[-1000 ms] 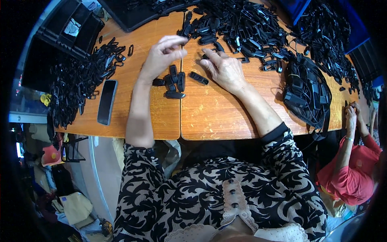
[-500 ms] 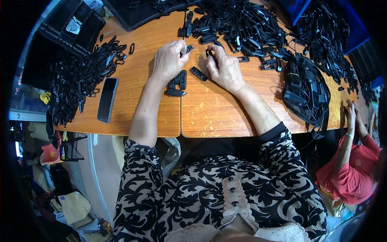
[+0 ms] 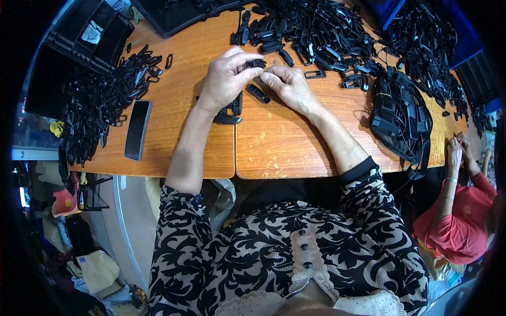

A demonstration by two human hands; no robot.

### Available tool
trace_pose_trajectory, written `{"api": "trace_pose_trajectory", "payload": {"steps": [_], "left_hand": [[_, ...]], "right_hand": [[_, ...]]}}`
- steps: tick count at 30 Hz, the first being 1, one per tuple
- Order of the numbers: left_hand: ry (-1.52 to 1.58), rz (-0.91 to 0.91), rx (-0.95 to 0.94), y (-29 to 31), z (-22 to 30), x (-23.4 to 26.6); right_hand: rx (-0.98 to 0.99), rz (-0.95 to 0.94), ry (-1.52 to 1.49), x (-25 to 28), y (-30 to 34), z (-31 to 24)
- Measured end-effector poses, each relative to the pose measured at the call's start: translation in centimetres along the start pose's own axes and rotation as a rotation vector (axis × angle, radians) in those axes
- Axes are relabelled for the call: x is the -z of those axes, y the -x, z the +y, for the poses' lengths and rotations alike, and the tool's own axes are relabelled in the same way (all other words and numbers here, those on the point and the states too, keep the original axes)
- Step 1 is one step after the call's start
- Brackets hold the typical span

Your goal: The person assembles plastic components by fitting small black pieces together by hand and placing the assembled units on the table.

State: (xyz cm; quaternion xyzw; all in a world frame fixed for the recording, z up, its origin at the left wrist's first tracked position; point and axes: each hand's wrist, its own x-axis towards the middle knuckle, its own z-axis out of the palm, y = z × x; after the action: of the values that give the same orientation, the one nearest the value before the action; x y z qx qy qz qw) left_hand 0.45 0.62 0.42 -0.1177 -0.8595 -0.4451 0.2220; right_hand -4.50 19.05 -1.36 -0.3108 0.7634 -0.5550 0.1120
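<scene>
Fingertips point(image 3: 271, 80) of the right hand point(image 3: 292, 90) and those of the left hand point(image 3: 224, 79) have just come close together; half a second ago the hands were more apart, each with a dark bit in it; now both are at one spot, up over the wooden table point(image 3: 295, 142); so it looks as if the work has gone from picking up bits to using both hands on one small black part point(image 3: 256, 63); the left thumb and fingers pinch that part, and it pokes out at their tips, off the table; the right thumb and first finger are bent in close, right by the part; I cannot tell if they touch it, or if they pinch a tiny bit of their own.

One loose black piece point(image 3: 258, 94) lies on the table below the fingers, about where it was; a few more black pieces point(image 3: 227, 118) lie by the left wrist, partly hidden; a big heap of black parts point(image 3: 321, 42) is past the right hand; a second heap point(image 3: 95, 110) lies far to the left, with a phone point(image 3: 138, 130) near it.
</scene>
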Motion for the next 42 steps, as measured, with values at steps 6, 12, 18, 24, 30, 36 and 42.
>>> {"api": "trace_pose_trajectory", "payload": {"steps": [6, 12, 18, 24, 30, 36, 42], "left_hand": [[-0.041, 0.084, -0.069, -0.1, -0.6, -0.2], [0.016, 0.02, 0.077, 0.2, -1.2, -0.2], [0.043, -0.098, 0.142, 0.4, -1.3, -0.9], [0.014, -0.138, 0.1, 0.5, -1.8, -1.1], [0.0, -0.156, 0.104, 0.6, -1.4, -1.3], [0.098, -0.12, 0.212, 0.6, -1.0, -1.7], [0.161, -0.167, 0.156, 0.4, -0.7, -1.6]], "right_hand": [[-0.073, 0.028, -0.077, 0.2, -0.2, 1.2], [-0.139, 0.037, -0.206, 1.0, 0.0, 0.5], [-0.192, -0.077, -0.372, 1.5, 0.1, 0.4], [-0.206, -0.101, -0.326, 1.9, 0.0, 0.4], [-0.191, -0.106, -0.369, 2.0, 0.0, 0.4], [-0.271, -0.094, -0.299, 2.2, -0.5, -0.5], [-0.452, -0.126, -0.271, 2.5, -1.4, -0.8]]}}
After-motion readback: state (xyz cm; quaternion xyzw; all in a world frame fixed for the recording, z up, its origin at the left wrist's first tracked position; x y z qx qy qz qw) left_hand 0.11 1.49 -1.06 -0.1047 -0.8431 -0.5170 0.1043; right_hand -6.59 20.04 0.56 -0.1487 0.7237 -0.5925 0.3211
